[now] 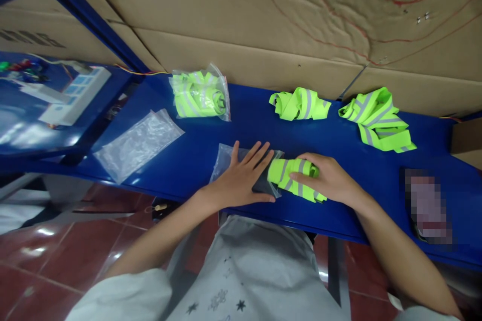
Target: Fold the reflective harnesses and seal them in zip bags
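Observation:
My left hand [244,175] lies flat with fingers spread on a clear plastic bag [222,158] near the table's front edge. Just right of it, my right hand [326,175] grips a folded bundle of neon yellow reflective strap [295,175] with grey stripes. The bundle's left end meets the bag's right end; whether it is inside the opening I cannot tell. Behind my hands lie two loose reflective strap bundles, a compact one [301,104] and a looser one [380,118]. Another bundle sits inside a clear bag [199,93] at the back left.
Flat clear plastic bags [139,145] lie left on the blue table [248,128]. A blurred-out flat object [429,205] rests at the right. A white device [77,95] stands on the neighbouring blue surface. Cardboard [233,55] walls the back, and a cardboard box [467,143] is far right.

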Available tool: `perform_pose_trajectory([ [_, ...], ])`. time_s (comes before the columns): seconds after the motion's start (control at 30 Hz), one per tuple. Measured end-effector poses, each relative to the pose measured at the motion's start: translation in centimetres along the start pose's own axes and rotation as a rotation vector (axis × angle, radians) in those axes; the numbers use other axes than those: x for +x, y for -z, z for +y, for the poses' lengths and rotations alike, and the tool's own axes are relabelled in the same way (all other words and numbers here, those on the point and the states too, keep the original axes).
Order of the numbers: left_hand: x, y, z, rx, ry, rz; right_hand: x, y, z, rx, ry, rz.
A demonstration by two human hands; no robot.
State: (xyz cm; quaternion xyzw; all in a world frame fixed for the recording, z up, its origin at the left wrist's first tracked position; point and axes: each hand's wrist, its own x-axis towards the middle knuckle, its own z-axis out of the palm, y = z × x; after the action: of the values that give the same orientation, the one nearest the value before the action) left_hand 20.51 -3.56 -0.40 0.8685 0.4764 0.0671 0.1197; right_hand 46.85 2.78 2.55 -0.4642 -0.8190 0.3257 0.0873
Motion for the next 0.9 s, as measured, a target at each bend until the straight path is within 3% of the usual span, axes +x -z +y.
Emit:
perform_pose_trajectory([
  [0.13,0.2,-0.5,0.9,0.020,-0.021,0.026,0.3,0.2,0.1,0.077,-0.068,-0.053],
  [0.4,0.5,0.5,1.3,-0.002,-0.064,0.003,0.1,0.5,0.6,0.075,0.000,-0.074],
  [0.67,2.6,0.3,3.4,0.116,-0.124,-0.023,0.5,-0.9,0.6,0.188,-0.007,0.005],
  [0.77,3.8,-0.2,3.6,0.092,-0.101,0.021,0.5,-0.9,0.7,0.380,-0.063,-0.009],
  [0.9,4.0,-0.2,2.5,-0.020,-0.115,0.028,0.3,-0.2,1.1,0.719,-0.067,-0.208],
])
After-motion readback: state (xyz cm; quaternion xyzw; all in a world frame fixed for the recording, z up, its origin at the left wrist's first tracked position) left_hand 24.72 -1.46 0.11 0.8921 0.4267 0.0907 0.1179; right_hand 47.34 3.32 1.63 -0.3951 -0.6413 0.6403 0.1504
